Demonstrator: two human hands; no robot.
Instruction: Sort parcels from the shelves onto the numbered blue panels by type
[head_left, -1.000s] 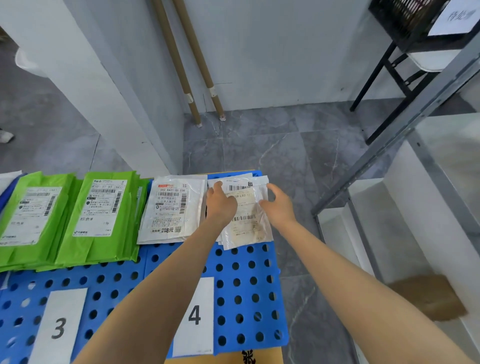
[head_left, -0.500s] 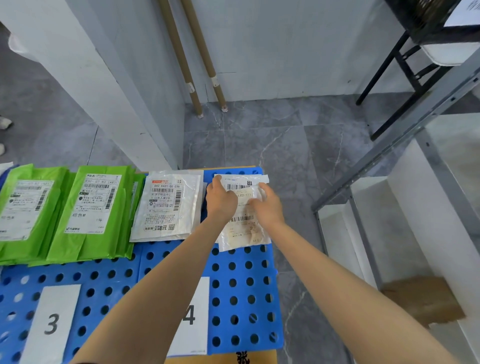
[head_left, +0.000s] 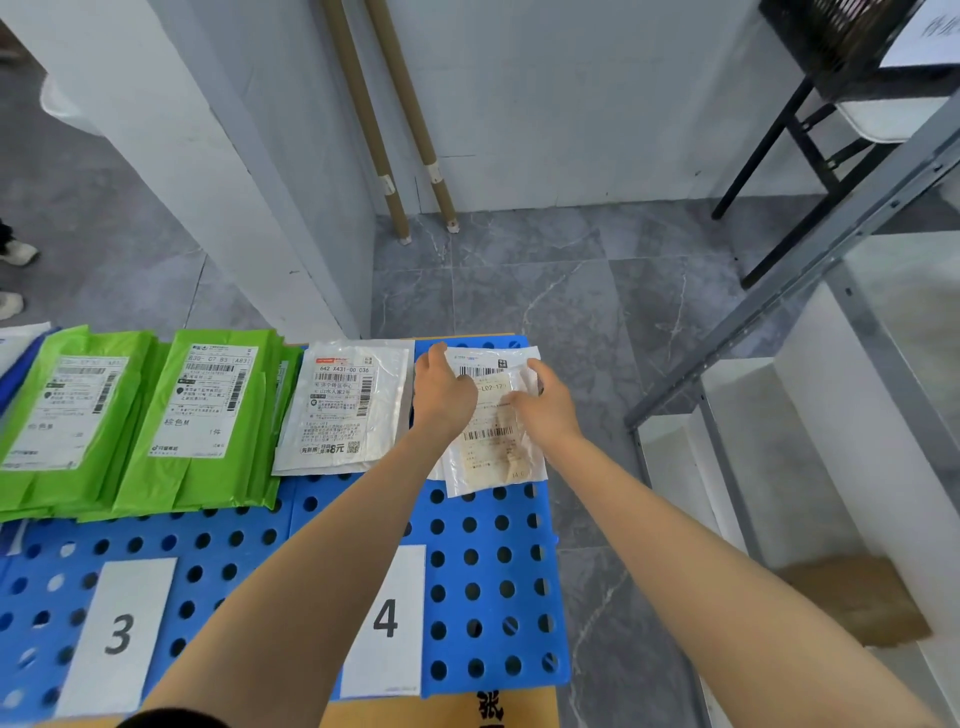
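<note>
The work surface consists of blue perforated plastic panels laid side by side, the blue perforated panel numbered 4 (head_left: 483, 597) at 6 o'clock and the blue perforated panel numbered 3 (head_left: 62, 571) at 8 o'clock, each marked by a white number card. The surrounding floor is grey marbled tile (head_left: 545, 280). A white pillar (head_left: 208, 182) rises at 10 o'clock, and two brown cardboard tubes (head_left: 374, 130) lean against the white wall at 12 o'clock. A grey metal shelf frame (head_left: 779, 312) occupies 3 o'clock, with a brown cardboard box (head_left: 857, 597) on its low shelf at 4 o'clock. Stacks of green plastic mailer bags (head_left: 202, 415) lie at the far end of panel 3. A white plastic mailer with a printed label (head_left: 343, 405) lies just beside them, at the 11 o'clock corner of panel 4. The clear plastic pouch parcel with barcode labels (head_left: 493, 447) lies flat at the 12 o'clock end of panel 4, just beside the white mailer. Both arms are extended forward. The left hand (head_left: 441, 389) rests palm down on the pouch's 10 o'clock corner, fingers extended. The right hand (head_left: 545, 405) rests on its 2 o'clock side, fingers loosely extended, thumb on top. Neither hand is visibly clasped around the pouch.
</note>
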